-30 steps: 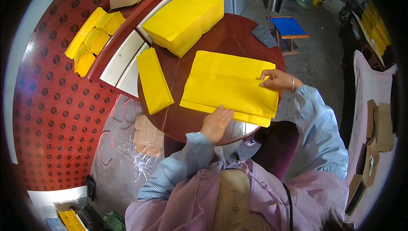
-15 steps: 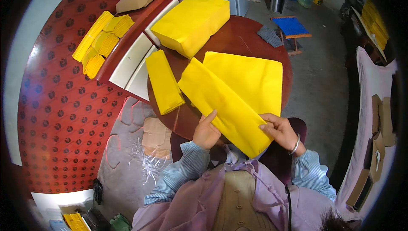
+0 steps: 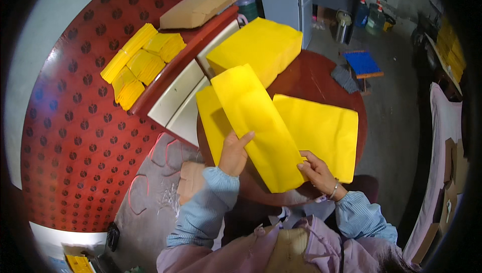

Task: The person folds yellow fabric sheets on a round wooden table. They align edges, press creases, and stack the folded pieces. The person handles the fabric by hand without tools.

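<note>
The left hand (image 3: 234, 153) and right hand (image 3: 320, 175) hold a yellow sheet (image 3: 258, 130) (it slants) over the table (image 3: 316, 79).

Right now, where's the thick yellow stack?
In the head view, the thick yellow stack sits above centre, on the far left of the round brown table, by the white panels, partly hidden by the held folded yellow sheet.

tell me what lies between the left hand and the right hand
In the head view, the long yellow sheet spans the stretch between the left hand and the right hand.
</note>
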